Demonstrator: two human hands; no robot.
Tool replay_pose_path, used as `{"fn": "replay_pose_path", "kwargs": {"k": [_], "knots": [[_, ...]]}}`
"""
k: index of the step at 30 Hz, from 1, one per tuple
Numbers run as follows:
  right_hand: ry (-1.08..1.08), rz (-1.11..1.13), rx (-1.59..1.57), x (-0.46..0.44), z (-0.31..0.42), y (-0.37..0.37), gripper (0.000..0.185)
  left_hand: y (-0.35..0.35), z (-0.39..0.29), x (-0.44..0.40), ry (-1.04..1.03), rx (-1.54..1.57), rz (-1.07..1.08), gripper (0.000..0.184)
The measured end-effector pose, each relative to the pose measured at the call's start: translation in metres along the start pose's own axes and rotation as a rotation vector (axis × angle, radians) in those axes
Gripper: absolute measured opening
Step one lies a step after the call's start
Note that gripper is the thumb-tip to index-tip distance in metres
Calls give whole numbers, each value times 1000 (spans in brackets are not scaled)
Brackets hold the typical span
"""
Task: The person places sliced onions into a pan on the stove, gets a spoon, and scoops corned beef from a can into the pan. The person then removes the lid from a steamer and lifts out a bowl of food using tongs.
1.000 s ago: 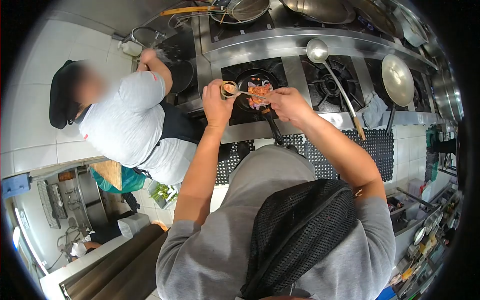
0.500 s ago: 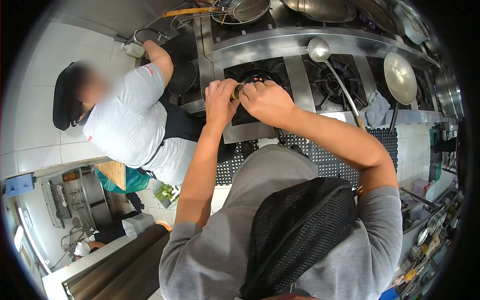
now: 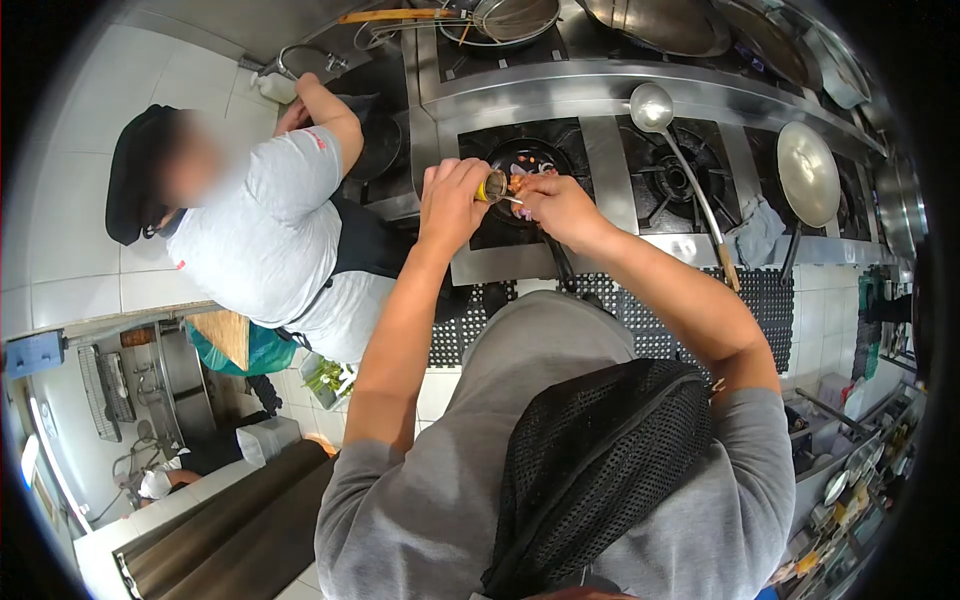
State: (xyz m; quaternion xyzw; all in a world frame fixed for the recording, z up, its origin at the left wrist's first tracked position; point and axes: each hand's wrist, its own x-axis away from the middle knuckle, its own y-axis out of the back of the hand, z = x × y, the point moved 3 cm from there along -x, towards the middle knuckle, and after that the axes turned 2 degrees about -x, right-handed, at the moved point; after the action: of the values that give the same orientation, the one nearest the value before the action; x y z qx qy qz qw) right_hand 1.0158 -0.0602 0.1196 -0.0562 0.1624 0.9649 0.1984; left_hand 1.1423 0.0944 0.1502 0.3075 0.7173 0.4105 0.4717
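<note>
My left hand (image 3: 450, 205) is wrapped round a small jar (image 3: 491, 186) with a yellow label, tipped so its open mouth faces right. My right hand (image 3: 563, 212) is closed on what looks like a small spoon (image 3: 512, 200), a thin metallic piece reaching toward the jar's mouth. Both hands are above the near side of a black frying pan (image 3: 545, 147) on the left front burner. Chopped orange and purplish pieces (image 3: 527, 160) lie in the pan, partly hidden by my right hand. The pan's dark handle (image 3: 560, 262) points toward me.
A ladle (image 3: 690, 170) lies across the middle burner. To the right are a wok-shaped pan (image 3: 808, 175) and a grey cloth (image 3: 757, 232). A co-worker (image 3: 270, 210) stands close on the left, reaching toward the tap. A whisk and strainer (image 3: 510, 20) rest at the back.
My right hand has moved away from the jar, slightly right and down, and the thin metallic piece now shows. The jar's open mouth is now visible.
</note>
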Motion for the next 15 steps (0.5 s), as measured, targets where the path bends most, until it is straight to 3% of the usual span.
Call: {"fn": "replay_pose_path", "kwargs": {"k": [2, 4, 9, 15], "knots": [[-749, 152, -710, 14, -7, 1, 16, -4, 1, 5, 10, -12, -48, 47], [-777, 92, -787, 26, 4, 7, 16, -8, 9, 8, 102, -67, -189, 53], [-816, 30, -898, 45, 13, 24, 14, -16, 18, 19, 264, -3, -238, 60], [-537, -18, -684, 41, 20, 35, 22, -24, 16, 28, 402, 154, -321, 61]]}}
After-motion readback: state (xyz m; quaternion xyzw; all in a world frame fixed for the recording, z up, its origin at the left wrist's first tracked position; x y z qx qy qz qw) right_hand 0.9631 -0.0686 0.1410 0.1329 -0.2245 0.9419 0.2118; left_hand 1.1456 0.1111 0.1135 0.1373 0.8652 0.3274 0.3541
